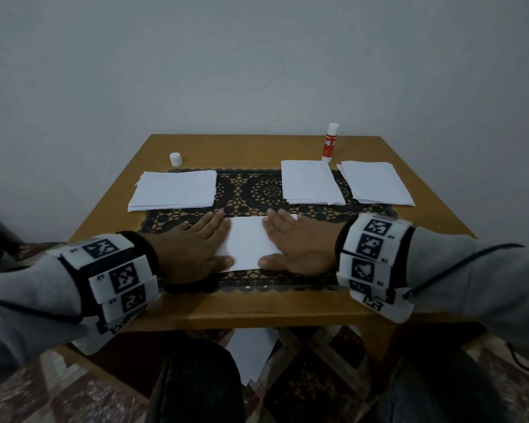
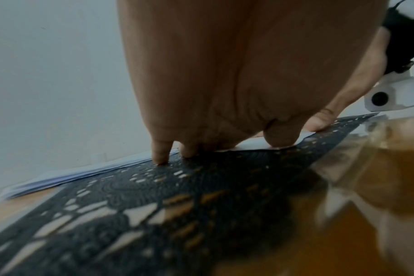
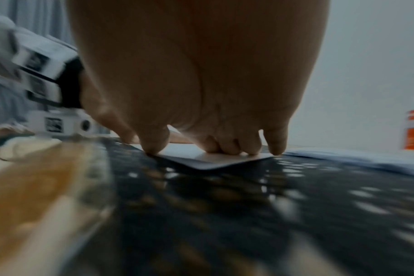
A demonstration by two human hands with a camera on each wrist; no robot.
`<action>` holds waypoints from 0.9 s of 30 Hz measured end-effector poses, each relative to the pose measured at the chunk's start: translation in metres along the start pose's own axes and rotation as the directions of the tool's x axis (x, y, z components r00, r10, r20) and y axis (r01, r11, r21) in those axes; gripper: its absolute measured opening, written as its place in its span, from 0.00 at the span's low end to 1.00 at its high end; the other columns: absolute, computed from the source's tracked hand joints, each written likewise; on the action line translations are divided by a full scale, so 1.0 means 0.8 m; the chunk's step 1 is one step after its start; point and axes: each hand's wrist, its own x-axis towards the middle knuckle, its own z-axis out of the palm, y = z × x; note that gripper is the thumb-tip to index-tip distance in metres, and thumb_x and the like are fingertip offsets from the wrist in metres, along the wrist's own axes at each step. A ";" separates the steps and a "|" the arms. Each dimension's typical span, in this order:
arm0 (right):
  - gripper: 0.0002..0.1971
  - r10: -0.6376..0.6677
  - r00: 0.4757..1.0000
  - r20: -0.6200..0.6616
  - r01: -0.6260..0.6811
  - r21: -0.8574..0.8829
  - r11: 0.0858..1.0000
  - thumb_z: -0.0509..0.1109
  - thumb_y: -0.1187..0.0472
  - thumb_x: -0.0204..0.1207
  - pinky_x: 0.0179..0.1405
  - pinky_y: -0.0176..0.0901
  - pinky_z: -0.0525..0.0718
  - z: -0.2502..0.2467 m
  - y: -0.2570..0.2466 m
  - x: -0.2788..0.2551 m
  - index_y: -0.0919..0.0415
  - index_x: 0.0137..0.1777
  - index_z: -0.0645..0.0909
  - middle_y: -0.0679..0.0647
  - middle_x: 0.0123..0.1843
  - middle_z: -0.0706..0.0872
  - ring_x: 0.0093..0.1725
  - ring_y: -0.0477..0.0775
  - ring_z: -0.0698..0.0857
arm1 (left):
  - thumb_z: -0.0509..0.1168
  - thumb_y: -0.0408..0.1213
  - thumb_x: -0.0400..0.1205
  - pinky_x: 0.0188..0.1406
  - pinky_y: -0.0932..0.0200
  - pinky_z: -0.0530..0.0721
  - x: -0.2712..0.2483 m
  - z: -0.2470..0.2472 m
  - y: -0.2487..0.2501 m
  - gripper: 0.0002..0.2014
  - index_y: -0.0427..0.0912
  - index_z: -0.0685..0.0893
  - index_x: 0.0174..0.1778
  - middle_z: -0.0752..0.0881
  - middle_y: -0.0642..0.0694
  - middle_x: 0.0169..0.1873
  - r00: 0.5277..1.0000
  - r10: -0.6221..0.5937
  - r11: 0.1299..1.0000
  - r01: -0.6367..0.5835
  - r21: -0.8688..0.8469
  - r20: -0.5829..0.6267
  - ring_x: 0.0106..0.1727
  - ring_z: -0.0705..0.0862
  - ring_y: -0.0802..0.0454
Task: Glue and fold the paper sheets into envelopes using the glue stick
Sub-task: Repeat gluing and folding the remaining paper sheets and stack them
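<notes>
Both hands flat (apparently pressing) on folded sheet

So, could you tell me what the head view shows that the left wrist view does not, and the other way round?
Only the head view shows the glue stick standing uncapped at the table's far right, its cap at far left, the two right-hand paper stacks, and the right hand's straight fingers lying on the folded sheet. Only the left wrist view shows the left hand's fingertips touching down from underneath. Both share the left hand, the folded sheet, the left paper stack and the black lace mat.
</notes>
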 end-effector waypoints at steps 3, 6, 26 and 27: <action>0.45 0.011 1.000 0.010 -0.011 -0.001 1.000 0.43 0.32 0.82 0.84 0.54 0.42 0.004 0.000 -0.011 0.64 0.84 0.31 0.59 0.85 0.30 0.85 0.57 0.34 | 0.39 0.61 0.84 0.83 0.46 0.41 0.001 0.000 0.000 0.39 0.43 0.28 0.81 0.27 0.45 0.80 1.000 0.004 1.000 -0.004 0.004 -0.002 0.82 0.30 0.49; 0.46 -0.120 0.991 0.053 0.123 -0.047 0.991 0.43 0.31 0.81 0.84 0.52 0.40 0.016 -0.017 -0.030 0.64 0.84 0.31 0.59 0.84 0.29 0.84 0.56 0.33 | 0.39 0.61 0.84 0.82 0.46 0.41 0.001 0.001 -0.001 0.39 0.43 0.28 0.81 0.27 0.45 0.80 1.000 0.003 1.000 -0.003 0.002 -0.002 0.82 0.31 0.49; 0.47 -0.122 0.990 0.077 0.126 -0.055 0.990 0.41 0.28 0.78 0.83 0.50 0.37 0.037 -0.003 -0.054 0.61 0.83 0.29 0.56 0.84 0.27 0.84 0.54 0.30 | 0.39 0.60 0.85 0.83 0.47 0.42 0.001 0.002 0.000 0.37 0.43 0.29 0.81 0.28 0.44 0.81 1.000 0.003 1.000 -0.002 0.022 -0.015 0.82 0.31 0.49; 0.47 -0.136 0.987 0.080 0.141 -0.054 0.989 0.41 0.28 0.78 0.83 0.50 0.37 0.038 -0.006 -0.057 0.60 0.83 0.29 0.55 0.84 0.27 0.84 0.53 0.30 | 0.39 0.60 0.85 0.83 0.47 0.41 0.001 0.003 -0.001 0.38 0.43 0.29 0.81 0.28 0.45 0.81 1.000 0.004 1.000 -0.004 0.017 -0.017 0.82 0.31 0.49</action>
